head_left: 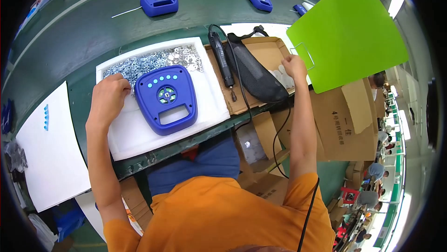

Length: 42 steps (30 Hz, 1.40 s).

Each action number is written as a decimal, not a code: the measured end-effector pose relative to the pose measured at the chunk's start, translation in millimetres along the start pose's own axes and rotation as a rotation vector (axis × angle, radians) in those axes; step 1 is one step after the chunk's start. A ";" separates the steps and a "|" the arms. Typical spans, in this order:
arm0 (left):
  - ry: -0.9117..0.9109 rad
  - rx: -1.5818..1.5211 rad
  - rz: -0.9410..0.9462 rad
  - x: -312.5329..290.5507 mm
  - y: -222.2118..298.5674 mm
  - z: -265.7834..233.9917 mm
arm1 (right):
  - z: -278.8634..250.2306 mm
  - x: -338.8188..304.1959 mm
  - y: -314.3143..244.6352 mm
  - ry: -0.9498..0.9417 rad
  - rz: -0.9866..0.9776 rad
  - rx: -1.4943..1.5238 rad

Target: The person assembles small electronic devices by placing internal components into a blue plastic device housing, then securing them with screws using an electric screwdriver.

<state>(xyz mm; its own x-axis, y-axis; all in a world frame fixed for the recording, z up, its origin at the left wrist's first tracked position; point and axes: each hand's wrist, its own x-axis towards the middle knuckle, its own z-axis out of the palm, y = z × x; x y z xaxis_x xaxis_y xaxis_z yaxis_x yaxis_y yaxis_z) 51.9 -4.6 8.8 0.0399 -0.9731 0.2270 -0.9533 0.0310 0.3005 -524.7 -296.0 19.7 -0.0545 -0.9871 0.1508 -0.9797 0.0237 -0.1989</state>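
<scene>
Left of centre, your left hand [113,94] is by fasteners [139,63] and blue casing [158,106]; upper right, your right hand [295,68] is by the green board [349,38]. Fingers [124,84] bunched; contents unclear.

This is a factory assembly line, given the green conveyor belt [200,7] w/ blue plastic housings [159,2] spaced along it, a foam tray [130,142] of loose metal fasteners [139,62], a corded elec. screwdriver [220,59], cardbd. cartons [328,133] and, far R, small & warped, prob. co-workers [369,199] along other benches.
</scene>
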 end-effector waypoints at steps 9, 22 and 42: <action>0.110 -0.117 0.031 -5.9 -1.7 -9.5 | 22.0 -24.1 1.5 -0.010 -0.136 -0.364; 0.259 -0.597 0.190 3.8 37.6 0.2 | -7.9 -167.9 -209.7 -0.362 -0.515 0.897; 0.236 -0.511 0.238 2.6 42.1 10.8 | 33.4 -156.4 -247.7 -0.099 -0.498 0.917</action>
<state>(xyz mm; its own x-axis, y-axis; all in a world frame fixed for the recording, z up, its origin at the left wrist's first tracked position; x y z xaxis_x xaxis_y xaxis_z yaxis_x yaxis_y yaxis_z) 8.6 -8.3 12.0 -0.0357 -0.8508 0.5243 -0.6824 0.4040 0.6092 -267.0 -152.8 13.0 0.3714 -0.8618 0.3454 -0.3634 -0.4773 -0.8001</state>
